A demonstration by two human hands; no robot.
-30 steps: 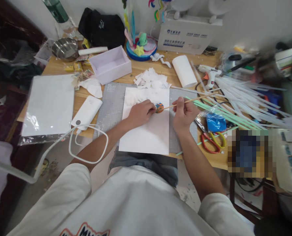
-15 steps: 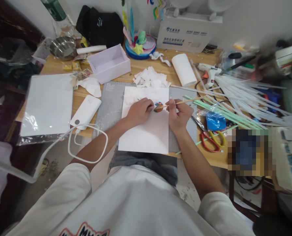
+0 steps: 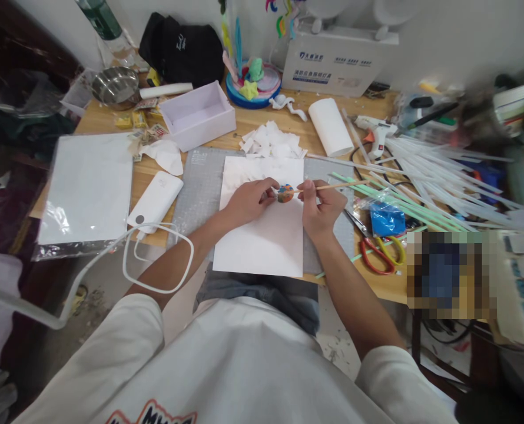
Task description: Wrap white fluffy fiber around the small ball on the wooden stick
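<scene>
My right hand (image 3: 322, 203) is closed round a thin wooden stick (image 3: 344, 185) that points left over a white sheet (image 3: 259, 247). On the stick's left end sits a small round ball (image 3: 285, 193), patched in orange, blue and dark green. Just left of the ball is my left hand (image 3: 254, 200), its thumb and fingertips curled close together at the ball's edge; what they hold, if anything, is too small to make out. The sheet lies on a grey cutting mat (image 3: 195, 182).
Torn paper scraps (image 3: 271, 141) lie behind the sheet. Red and yellow scissors (image 3: 379, 256), a glue gun (image 3: 379, 132) and many clear sticks (image 3: 438, 171) are on the right. A power bank (image 3: 156, 199) with a white cable and a lilac box (image 3: 198, 118) are on the left.
My left fingers have shifted slightly at the ball's left side, and the ball has turned a little. The stick's right end has dipped slightly in my right hand.
</scene>
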